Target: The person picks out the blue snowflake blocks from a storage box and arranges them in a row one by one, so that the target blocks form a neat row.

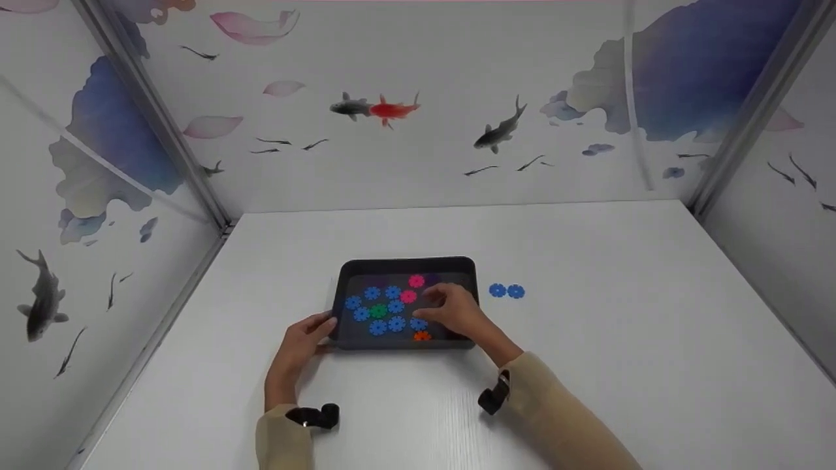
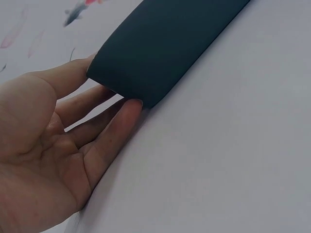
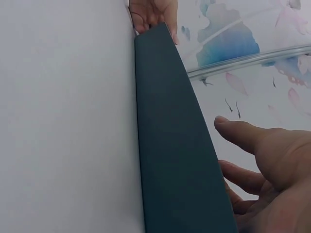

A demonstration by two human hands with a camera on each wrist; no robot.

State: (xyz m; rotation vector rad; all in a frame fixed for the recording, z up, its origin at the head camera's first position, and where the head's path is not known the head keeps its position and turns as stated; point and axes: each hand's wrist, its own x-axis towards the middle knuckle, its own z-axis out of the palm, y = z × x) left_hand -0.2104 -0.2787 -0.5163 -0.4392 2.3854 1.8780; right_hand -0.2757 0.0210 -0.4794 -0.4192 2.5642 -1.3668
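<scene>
Blue flower-shaped discs (image 1: 396, 323) lie mostly left of the right hand (image 1: 455, 309).

2 hands (image 1: 297, 346) (image 1: 454, 310), 1 tray (image 1: 392, 344), 14+ flwr discs (image 1: 396, 323) vis.

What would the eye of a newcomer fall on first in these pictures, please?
Probably the dark tray near the middle of the white table, with bright flower-shaped pieces in it, mostly blue; the left hand holds its left side and the right hand is over its right part. Next might come two blue pieces on the table, right of the tray, and the red fish pictured on the back wall.
</scene>
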